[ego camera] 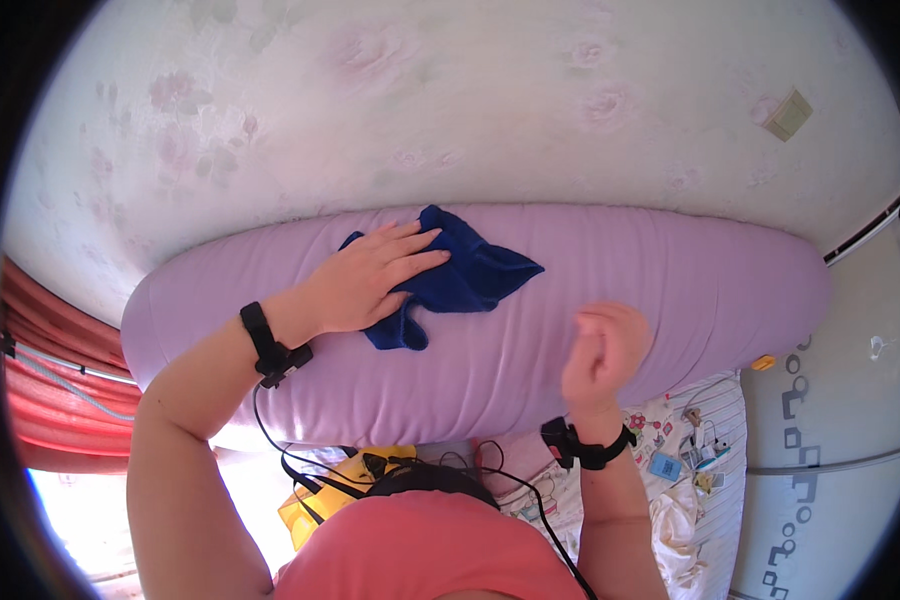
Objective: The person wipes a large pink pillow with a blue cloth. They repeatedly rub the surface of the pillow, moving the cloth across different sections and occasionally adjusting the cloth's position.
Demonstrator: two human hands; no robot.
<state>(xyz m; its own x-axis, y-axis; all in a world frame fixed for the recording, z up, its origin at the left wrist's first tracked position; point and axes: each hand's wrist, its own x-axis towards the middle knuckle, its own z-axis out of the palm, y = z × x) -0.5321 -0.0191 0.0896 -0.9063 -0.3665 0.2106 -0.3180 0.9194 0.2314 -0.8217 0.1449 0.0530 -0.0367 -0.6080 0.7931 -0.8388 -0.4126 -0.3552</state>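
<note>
My left hand [371,281] lies palm down on a dark blue cloth [469,270], its fingers stretched out and slightly spread. The cloth is crumpled, with one corner pointing right and a fold hanging below my thumb. Under it is a long padded headboard [682,277] in a gathered lilac fabric cover. To the right of the cloth, my right hand [606,345] is loosely curled into a fist over the cover. Nothing shows in that hand, and whether it touches the fabric cannot be told.
Behind the headboard rises a floral-papered wall [480,135] with a switch plate [789,115]. A red curtain [67,427] hangs left; a patterned wardrobe door [832,420] stands right. Below lie a yellow bag [307,510], a blue card [665,466] and bedding [675,525]. Black cables run from my wristbands.
</note>
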